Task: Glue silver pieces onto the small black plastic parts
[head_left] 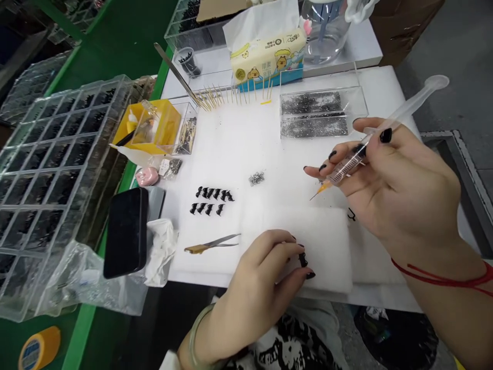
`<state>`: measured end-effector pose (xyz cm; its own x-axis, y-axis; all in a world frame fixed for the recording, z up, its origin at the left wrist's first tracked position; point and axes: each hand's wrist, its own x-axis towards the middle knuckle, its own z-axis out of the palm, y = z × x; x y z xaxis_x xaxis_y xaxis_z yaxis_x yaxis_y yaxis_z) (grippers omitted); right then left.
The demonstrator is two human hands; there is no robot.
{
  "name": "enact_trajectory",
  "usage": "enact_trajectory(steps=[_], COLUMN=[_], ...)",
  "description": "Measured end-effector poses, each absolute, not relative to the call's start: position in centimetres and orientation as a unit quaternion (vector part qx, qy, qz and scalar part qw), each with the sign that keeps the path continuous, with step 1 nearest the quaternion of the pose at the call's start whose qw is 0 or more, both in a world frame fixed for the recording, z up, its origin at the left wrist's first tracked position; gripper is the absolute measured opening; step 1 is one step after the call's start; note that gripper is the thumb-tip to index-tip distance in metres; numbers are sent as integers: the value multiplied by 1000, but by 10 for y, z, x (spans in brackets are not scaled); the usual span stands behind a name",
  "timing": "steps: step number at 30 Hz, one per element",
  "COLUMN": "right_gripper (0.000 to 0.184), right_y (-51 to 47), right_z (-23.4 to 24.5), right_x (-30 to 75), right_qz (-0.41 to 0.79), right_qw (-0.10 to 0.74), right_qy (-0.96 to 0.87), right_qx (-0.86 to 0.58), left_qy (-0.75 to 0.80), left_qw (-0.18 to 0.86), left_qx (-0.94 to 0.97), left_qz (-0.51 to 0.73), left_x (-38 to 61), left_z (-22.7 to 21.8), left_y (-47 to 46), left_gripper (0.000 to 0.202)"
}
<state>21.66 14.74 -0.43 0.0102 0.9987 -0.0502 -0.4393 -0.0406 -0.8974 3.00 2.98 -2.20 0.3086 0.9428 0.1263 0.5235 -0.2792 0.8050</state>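
A: Left hand?
B: Fingers pinched on small black part, over foam pad.
A: Right hand?
B: Wrapped around syringe, tip apart from the part. Likely pre-dosing; next calls for steady tip-to-part alignment.

Bright even overhead light, faint shadows, wide-angle edge distortion, slightly soft
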Motion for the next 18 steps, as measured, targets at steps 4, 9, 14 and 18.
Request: enact_trajectory(steps=[4,9,14,18], right_gripper=[20,27,30,42], right_y=[145,140,138,144], right_z=[0,4,9,8], right_x=[221,223,225,235], right_qz=[635,637,656,683], right_qw=[580,579,564,530], right_qy=[-348,-355,-360,-356], right_qx=[-374,-365,-349,-354], left_qy=[494,495,496,495], left_qw=[327,316,312,306], left_qx=[739,741,743,743], left_qz=[320,324,323,329], left_x=[31,31,33,31], left_z=[-21,-21,-21,-21], left_y=[30,30,31,34], left_gripper=[23,24,25,27])
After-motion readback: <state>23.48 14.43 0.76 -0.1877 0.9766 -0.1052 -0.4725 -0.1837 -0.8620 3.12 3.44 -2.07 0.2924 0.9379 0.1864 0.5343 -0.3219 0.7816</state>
